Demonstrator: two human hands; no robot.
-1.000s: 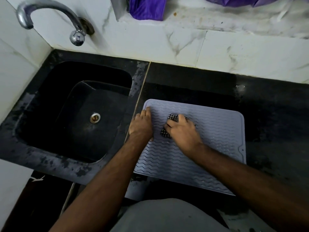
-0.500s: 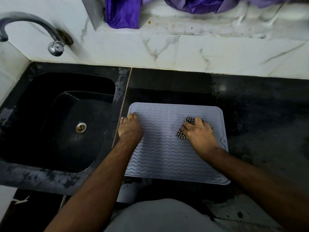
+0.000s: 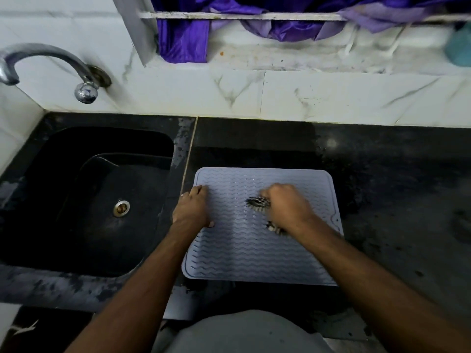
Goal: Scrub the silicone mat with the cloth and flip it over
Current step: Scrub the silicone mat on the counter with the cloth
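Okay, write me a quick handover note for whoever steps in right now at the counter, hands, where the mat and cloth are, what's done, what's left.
Left hand: rests on the mat's left edge, pinning it down.
Right hand: grips the checked cloth, pressed onto the middle of the mat.
Silicone mat: flat on the black counter, wavy ribbed side up, just right of the sink.
Done: scrubbing of the top face is underway; how much is covered cannot be told.
Left: finish scrubbing, then flip the mat over.
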